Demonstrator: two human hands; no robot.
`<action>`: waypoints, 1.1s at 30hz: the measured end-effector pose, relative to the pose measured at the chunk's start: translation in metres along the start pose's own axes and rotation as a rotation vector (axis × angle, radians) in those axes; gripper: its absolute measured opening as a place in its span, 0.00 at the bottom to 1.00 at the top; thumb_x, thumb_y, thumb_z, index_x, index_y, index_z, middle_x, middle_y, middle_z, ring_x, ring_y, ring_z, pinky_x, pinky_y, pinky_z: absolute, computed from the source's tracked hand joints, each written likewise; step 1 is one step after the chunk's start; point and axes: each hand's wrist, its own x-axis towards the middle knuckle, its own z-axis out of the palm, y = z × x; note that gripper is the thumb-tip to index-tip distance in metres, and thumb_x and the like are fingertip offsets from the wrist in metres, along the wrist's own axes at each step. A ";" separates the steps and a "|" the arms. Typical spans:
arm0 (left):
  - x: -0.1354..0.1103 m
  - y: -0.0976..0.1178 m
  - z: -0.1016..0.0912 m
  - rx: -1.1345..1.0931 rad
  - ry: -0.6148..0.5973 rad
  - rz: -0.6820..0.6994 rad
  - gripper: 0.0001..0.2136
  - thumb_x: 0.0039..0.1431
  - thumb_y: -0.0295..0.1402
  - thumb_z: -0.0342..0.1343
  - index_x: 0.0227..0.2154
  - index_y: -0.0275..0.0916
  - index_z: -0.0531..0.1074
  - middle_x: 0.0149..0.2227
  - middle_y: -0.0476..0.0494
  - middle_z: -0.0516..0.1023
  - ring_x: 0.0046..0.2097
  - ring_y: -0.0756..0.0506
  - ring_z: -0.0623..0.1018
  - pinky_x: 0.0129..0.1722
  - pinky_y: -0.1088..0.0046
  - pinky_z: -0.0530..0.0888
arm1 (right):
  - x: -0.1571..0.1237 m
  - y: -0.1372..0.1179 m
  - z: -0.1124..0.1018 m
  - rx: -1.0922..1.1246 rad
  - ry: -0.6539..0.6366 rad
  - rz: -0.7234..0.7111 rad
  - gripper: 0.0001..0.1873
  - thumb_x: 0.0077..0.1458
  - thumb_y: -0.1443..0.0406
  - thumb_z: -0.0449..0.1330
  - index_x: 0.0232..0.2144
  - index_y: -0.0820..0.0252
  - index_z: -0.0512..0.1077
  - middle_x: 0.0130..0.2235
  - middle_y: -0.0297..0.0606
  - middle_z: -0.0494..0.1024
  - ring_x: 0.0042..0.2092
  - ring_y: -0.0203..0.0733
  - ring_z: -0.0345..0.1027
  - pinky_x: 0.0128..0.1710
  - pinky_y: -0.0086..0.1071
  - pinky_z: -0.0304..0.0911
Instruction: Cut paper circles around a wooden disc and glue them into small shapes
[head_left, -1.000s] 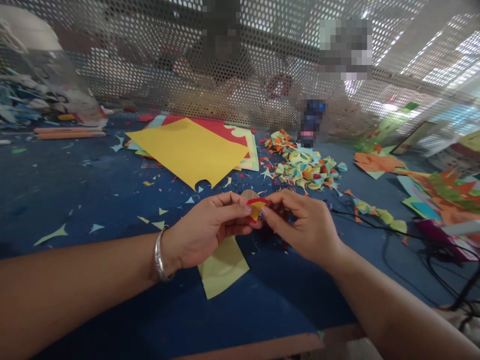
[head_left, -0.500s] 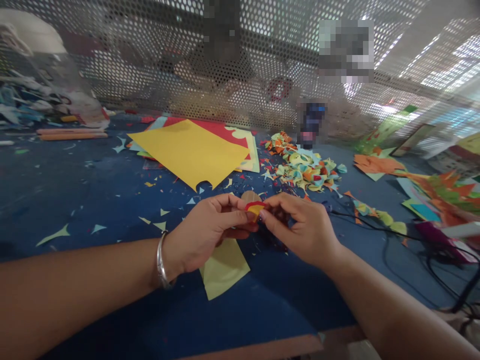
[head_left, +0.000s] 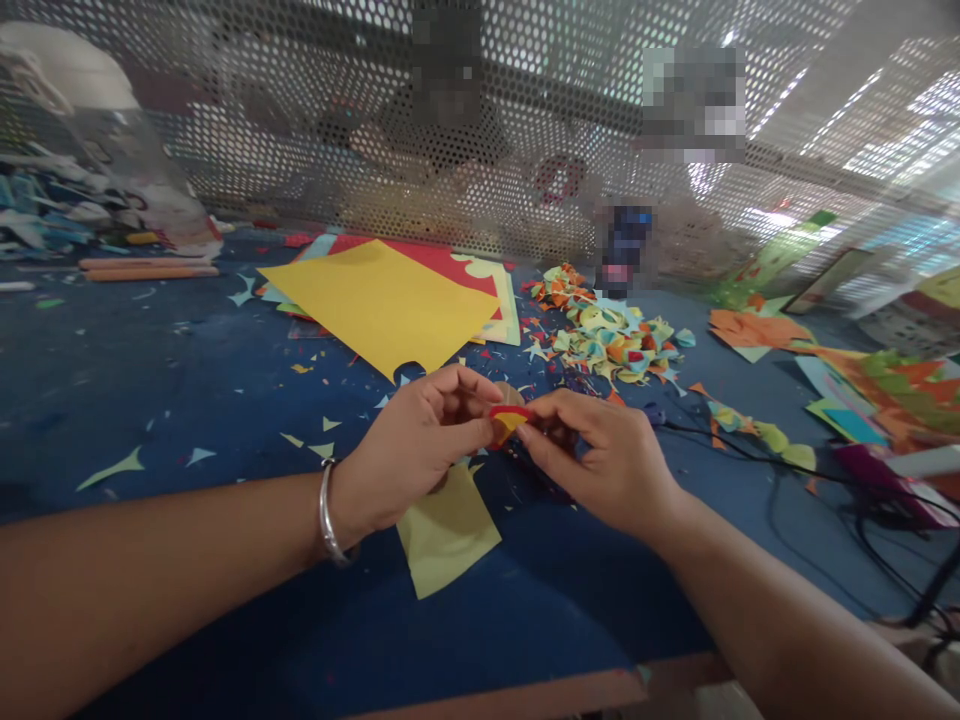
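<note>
My left hand [head_left: 420, 440] and my right hand [head_left: 600, 455] meet above the blue table [head_left: 150, 380], both pinching a small red and yellow paper piece [head_left: 508, 417] between thumb and fingertips. A silver bangle [head_left: 328, 513] circles my left wrist. Under my hands lies a pale yellow paper scrap [head_left: 447, 528]. A small tan round piece [head_left: 510, 393] shows just behind the fingertips.
A large yellow sheet [head_left: 382, 300] lies over red paper [head_left: 442, 258] at the back centre. A heap of coloured cuttings [head_left: 611, 335] sits to the right, orange and green papers [head_left: 885, 380] farther right, black cables [head_left: 862, 500] near the right edge. A perforated metal screen [head_left: 300, 120] stands behind, with people beyond it.
My left fingers have curled in tighter on the paper piece and both hands have shifted slightly right; the view has dropped a little.
</note>
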 end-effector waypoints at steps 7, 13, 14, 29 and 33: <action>0.004 -0.007 -0.007 0.202 -0.033 0.129 0.12 0.52 0.21 0.57 0.38 0.39 0.69 0.30 0.54 0.75 0.31 0.53 0.74 0.33 0.76 0.70 | 0.003 -0.004 -0.002 0.034 -0.009 -0.014 0.08 0.63 0.67 0.57 0.34 0.64 0.75 0.29 0.34 0.76 0.28 0.31 0.66 0.29 0.26 0.60; 0.003 -0.005 -0.008 0.280 0.013 0.103 0.13 0.51 0.23 0.57 0.39 0.41 0.66 0.26 0.56 0.71 0.27 0.52 0.72 0.28 0.75 0.67 | 0.000 -0.002 -0.001 0.122 -0.015 0.019 0.07 0.63 0.64 0.60 0.36 0.63 0.76 0.28 0.32 0.76 0.25 0.29 0.65 0.26 0.24 0.60; 0.003 -0.004 -0.008 0.284 0.017 0.097 0.13 0.51 0.24 0.57 0.39 0.41 0.66 0.25 0.56 0.71 0.27 0.52 0.72 0.27 0.75 0.67 | -0.001 -0.001 -0.001 0.135 -0.021 0.028 0.07 0.62 0.63 0.61 0.37 0.63 0.76 0.29 0.32 0.76 0.25 0.29 0.65 0.26 0.24 0.60; -0.002 -0.005 -0.005 0.245 -0.185 0.272 0.06 0.61 0.30 0.59 0.35 0.40 0.65 0.30 0.54 0.69 0.30 0.54 0.69 0.30 0.76 0.66 | 0.000 0.000 -0.005 0.193 -0.015 0.229 0.11 0.64 0.61 0.57 0.33 0.61 0.73 0.25 0.30 0.71 0.23 0.30 0.64 0.22 0.25 0.57; -0.002 -0.006 -0.007 0.289 -0.207 0.274 0.04 0.63 0.30 0.57 0.39 0.40 0.68 0.33 0.51 0.71 0.32 0.52 0.71 0.34 0.75 0.68 | 0.002 0.001 -0.005 0.203 -0.016 0.232 0.10 0.64 0.62 0.57 0.32 0.61 0.72 0.24 0.30 0.71 0.23 0.30 0.64 0.23 0.25 0.58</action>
